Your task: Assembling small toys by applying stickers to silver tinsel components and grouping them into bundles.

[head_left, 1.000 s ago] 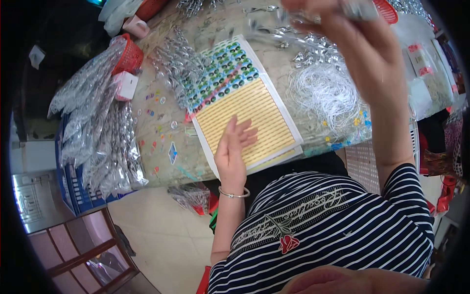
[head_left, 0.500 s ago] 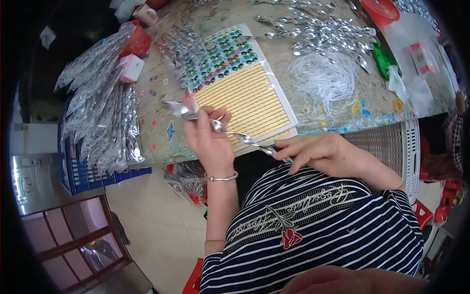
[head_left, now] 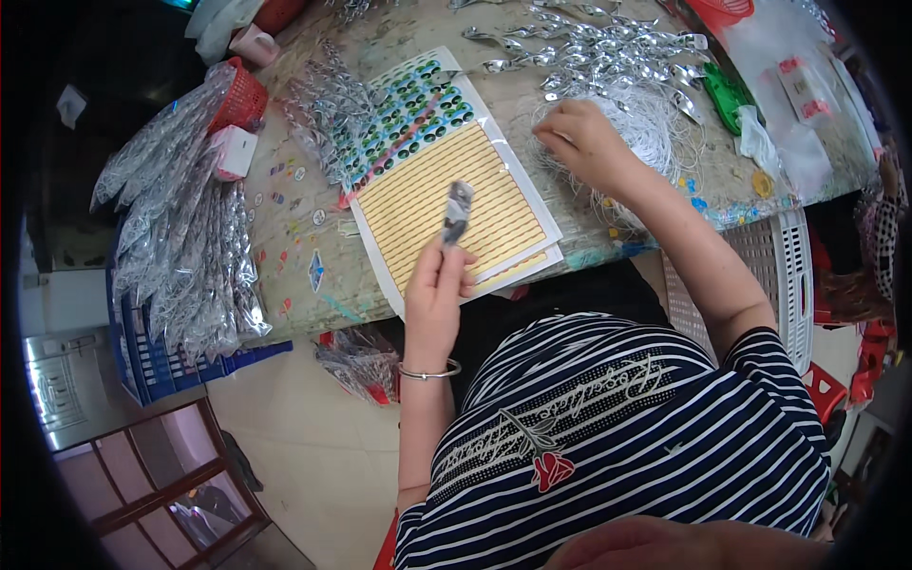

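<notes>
My left hand [head_left: 439, 293] is closed on the lower end of a shiny silver foil strip [head_left: 458, 209], which stands up over the yellow part of a sticker sheet. That sheet [head_left: 432, 180] has rows of short dark lines on yellow and, farther back, rows of green-and-black eye stickers. At the near edge of a loose heap of white string [head_left: 655, 142], my right hand [head_left: 591, 142] is closed with its fingertips pinched. Whatever is between those fingertips, if anything, is too small to tell. Several twisted silver strips [head_left: 589, 52] lie spread behind the string.
Bundles of wrapped silver strips [head_left: 195, 256] hang over the table's left edge, by a red basket [head_left: 242, 95] and a small white box [head_left: 233, 152]. A green plastic holder [head_left: 724, 97] and a white-pink box [head_left: 803, 90] are at the right. A white crate [head_left: 793, 285] stands below the table edge.
My right hand has let go of the twisted strip near my body and moved far and right to the string. My left hand has swung right, turning the strip upright.
</notes>
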A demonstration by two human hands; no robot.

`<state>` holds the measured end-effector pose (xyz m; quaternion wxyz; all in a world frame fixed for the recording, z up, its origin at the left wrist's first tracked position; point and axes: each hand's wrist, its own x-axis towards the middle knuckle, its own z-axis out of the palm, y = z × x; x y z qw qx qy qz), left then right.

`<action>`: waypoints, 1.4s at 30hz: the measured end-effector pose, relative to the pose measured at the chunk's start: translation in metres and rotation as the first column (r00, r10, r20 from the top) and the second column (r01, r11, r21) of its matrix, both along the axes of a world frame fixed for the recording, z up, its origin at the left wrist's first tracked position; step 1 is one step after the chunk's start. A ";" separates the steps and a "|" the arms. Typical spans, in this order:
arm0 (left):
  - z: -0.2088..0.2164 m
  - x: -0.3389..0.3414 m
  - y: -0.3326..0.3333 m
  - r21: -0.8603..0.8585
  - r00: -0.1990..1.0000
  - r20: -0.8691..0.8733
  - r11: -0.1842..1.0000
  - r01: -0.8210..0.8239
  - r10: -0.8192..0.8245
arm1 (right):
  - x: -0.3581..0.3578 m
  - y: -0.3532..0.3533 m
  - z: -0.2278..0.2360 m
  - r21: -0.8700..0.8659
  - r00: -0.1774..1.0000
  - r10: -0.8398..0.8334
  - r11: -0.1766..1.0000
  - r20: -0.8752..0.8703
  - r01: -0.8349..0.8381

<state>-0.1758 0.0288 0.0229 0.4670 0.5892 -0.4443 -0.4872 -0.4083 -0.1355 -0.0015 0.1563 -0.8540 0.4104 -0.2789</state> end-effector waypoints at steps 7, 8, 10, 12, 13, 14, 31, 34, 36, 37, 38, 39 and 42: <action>-0.010 0.004 0.010 0.079 0.994 -0.006 0.991 0.105 -0.105 | 0.024 -0.061 -0.028 -0.188 0.992 -0.122 0.975 -0.009 0.119; -0.008 0.004 0.011 0.089 0.996 -0.023 0.992 0.091 -0.090 | 0.023 -0.064 -0.031 -0.167 0.982 -0.183 0.971 -0.043 0.173; -0.008 0.005 0.012 0.104 0.997 -0.034 0.992 0.075 -0.072 | 0.020 -0.071 -0.035 -0.155 0.987 -0.146 0.979 -0.061 0.135; -0.010 0.007 0.015 0.125 0.997 -0.050 0.990 0.067 -0.061 | 0.020 -0.068 -0.030 -0.115 0.989 -0.135 0.985 -0.065 0.127; -0.013 0.008 0.014 0.128 0.996 -0.048 0.988 0.085 -0.079 | 0.020 -0.069 -0.025 -0.100 0.989 -0.128 0.988 -0.068 0.121; -0.014 0.009 0.013 0.132 0.994 -0.046 0.986 0.106 -0.100 | 0.020 -0.070 -0.021 -0.100 0.990 -0.127 0.988 -0.069 0.119; -0.021 0.010 0.005 0.159 0.999 -0.035 0.987 0.016 -0.010 | 0.001 -0.055 -0.001 0.005 0.992 -0.108 0.994 0.063 0.108; -0.024 0.010 0.006 0.159 0.999 -0.046 0.987 -0.020 0.028 | 0.004 -0.055 -0.007 0.043 0.990 -0.124 0.992 0.071 0.121; -0.025 0.009 0.006 0.166 0.998 -0.051 0.986 -0.028 0.037 | 0.006 -0.053 -0.008 0.076 0.989 -0.123 0.990 0.080 0.116; -0.024 0.009 0.005 0.170 0.997 -0.056 0.985 -0.034 0.044 | 0.008 -0.053 -0.006 0.008 0.990 -0.134 0.991 0.041 0.134; -0.025 0.010 0.005 0.170 0.998 -0.055 0.985 -0.032 0.042 | 0.011 -0.053 -0.005 -0.060 0.989 -0.148 0.987 0.003 0.148; -0.025 0.010 0.005 0.172 0.998 -0.052 0.985 -0.033 0.042 | 0.013 -0.054 -0.007 -0.059 0.989 -0.149 0.987 0.004 0.149; -0.024 0.010 0.002 0.173 0.997 -0.058 0.984 -0.034 0.044 | 0.021 -0.065 -0.016 -0.181 0.975 -0.220 0.960 -0.015 0.214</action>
